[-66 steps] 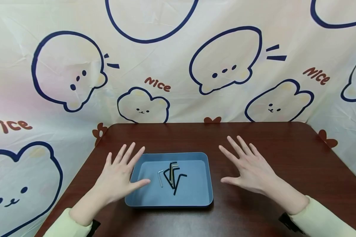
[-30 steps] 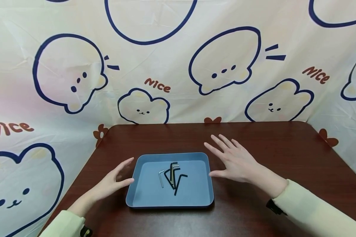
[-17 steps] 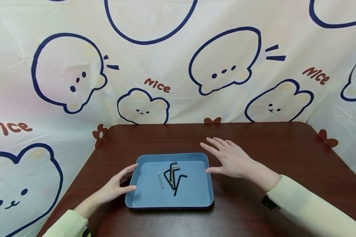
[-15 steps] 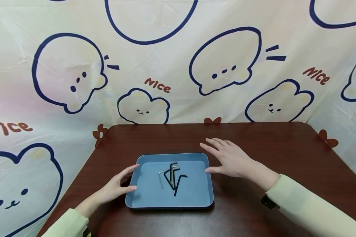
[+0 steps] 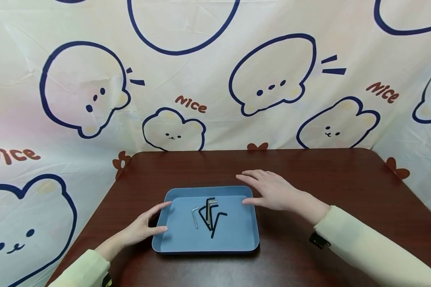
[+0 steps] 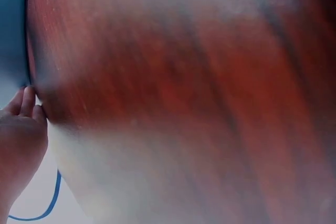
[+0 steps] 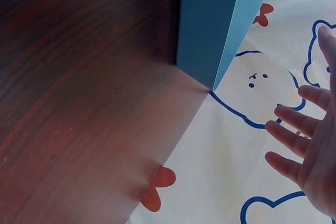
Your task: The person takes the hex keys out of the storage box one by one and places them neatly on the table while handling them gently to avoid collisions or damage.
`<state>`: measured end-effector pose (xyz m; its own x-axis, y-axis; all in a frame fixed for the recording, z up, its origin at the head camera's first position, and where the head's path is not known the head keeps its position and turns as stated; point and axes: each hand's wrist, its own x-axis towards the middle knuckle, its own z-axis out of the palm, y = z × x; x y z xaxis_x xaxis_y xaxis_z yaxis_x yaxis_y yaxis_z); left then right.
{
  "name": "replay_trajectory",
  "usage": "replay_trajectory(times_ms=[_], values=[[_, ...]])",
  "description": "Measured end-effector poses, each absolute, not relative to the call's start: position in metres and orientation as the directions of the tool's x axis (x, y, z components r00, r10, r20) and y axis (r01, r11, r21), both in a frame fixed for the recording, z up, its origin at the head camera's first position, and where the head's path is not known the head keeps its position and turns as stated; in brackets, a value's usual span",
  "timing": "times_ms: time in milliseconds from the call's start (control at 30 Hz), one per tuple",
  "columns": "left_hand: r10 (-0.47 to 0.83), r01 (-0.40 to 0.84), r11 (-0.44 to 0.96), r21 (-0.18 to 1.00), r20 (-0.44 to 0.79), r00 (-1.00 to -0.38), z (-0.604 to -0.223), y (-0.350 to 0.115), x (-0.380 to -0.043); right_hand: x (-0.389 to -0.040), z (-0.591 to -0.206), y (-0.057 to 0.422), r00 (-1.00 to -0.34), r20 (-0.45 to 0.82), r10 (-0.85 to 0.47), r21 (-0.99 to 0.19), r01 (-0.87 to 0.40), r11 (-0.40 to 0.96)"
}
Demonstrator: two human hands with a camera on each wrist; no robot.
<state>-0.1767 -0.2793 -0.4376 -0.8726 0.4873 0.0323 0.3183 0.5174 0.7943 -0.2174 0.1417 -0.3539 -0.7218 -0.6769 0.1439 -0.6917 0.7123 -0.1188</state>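
A blue tray lies on the table, holding several L-shaped hex keys. Most are a loose fan of black keys with a pale one among them; a small silver hex key lies apart to their left. My left hand is at the tray's left rim, thumb and forefinger spread and reaching over it, while in the left wrist view its other fingertips are right at the outer wall. Over the tray's right rim hovers my right hand, fingers extended and holding nothing; the right wrist view shows these fingers spread apart.
The dark brown wooden table extends around the tray on all sides. Behind it and along both sides hangs a pale cloth printed with blue-outlined cartoon bears. Dark bands show at the ends of the light green sleeves.
Both hands have come in from above the table's sides to the tray. The left has lowered to the left rim; the right has moved leftward over the right rim. The hex keys stay put.
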Motion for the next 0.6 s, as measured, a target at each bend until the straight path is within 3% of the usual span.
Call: replay_trajectory(times_ms=[267, 600], values=[[0.488, 0.296, 0.510, 0.807, 0.012, -0.873, -0.438, -0.279, -0.176, -0.225, -0.351, 0.134, -0.712, 0.093, -0.696, -0.211, -0.697, 0.685], [0.487, 0.291, 0.514, 0.807, 0.005, -0.873, -0.439, -0.279, -0.177, -0.235, -0.351, 0.122, -0.648, 0.072, -0.758, -0.253, -0.747, 0.615]])
